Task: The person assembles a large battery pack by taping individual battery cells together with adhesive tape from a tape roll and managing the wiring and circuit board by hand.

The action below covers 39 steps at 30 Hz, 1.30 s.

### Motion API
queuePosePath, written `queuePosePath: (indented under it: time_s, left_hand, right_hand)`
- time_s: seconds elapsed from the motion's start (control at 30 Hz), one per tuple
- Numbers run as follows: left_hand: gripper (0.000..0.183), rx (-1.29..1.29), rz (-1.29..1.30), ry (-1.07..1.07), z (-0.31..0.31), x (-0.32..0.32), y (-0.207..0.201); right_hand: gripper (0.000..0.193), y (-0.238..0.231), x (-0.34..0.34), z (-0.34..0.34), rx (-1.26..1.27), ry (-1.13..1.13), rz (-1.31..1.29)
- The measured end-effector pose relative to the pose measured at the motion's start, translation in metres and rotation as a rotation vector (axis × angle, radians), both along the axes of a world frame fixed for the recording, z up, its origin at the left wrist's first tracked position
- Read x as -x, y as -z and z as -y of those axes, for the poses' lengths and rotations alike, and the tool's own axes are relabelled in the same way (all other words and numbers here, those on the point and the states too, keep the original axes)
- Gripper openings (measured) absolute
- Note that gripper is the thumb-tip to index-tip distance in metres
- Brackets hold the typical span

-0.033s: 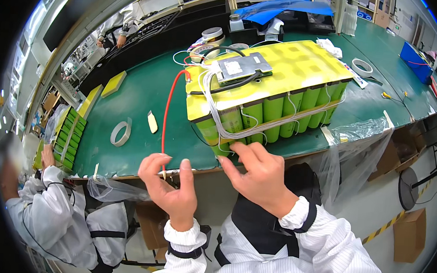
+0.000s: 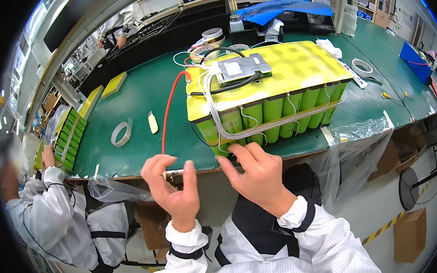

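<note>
Battery pack [image 2: 276, 85] sits on the counter [image 2: 140, 101], upper centre; white wires [image 2: 212, 98] seem in hand. Right hand [image 2: 263, 174] touches its lower corner, grip unclear; left hand [image 2: 175, 196], released, beside red cable [image 2: 167, 108]. Next needs steady fingers.

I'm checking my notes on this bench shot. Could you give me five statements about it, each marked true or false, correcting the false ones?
1. The left hand is at the lower end of the red cable. True.
2. The right hand is at the far right corner of the battery pack. False: it is at the near left corner, low down.
3. A grey module sits on the pack's yellow cover. True.
4. The red cable joins the pack at its right end. False: it joins at the left end.
5. A pale ring is on the green bench, left of the red cable. True.
</note>
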<state>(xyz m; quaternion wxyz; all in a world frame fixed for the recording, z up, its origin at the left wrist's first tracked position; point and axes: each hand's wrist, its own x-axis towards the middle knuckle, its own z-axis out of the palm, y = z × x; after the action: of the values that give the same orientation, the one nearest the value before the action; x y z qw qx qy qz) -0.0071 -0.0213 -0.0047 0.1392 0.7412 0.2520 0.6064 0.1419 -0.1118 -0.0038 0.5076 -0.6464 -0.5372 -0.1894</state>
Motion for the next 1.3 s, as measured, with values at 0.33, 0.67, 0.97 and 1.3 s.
queuePosePath:
  time_s: [0.33,0.67,0.97,1.3]
  left_hand:
    - [0.031,-0.327,-0.337,0.059,-0.002,-0.016,-0.041]
    - [0.025,-0.559,-0.585,-0.035,-0.009,-0.030,-0.052]
    - [0.025,-0.637,-0.567,-0.079,-0.023,-0.027,-0.041]
    - [0.024,-0.618,-0.475,-0.082,-0.016,-0.043,-0.037]
  right_hand:
    - [0.008,0.008,-0.003,0.001,-0.108,-0.044,-0.285]
    - [0.009,0.005,-0.005,0.003,-0.080,-0.098,-0.384]
    - [0.017,0.015,-0.003,-0.006,-0.166,0.061,-0.030]
    - [0.010,0.015,0.002,-0.011,-0.188,0.097,-0.185]
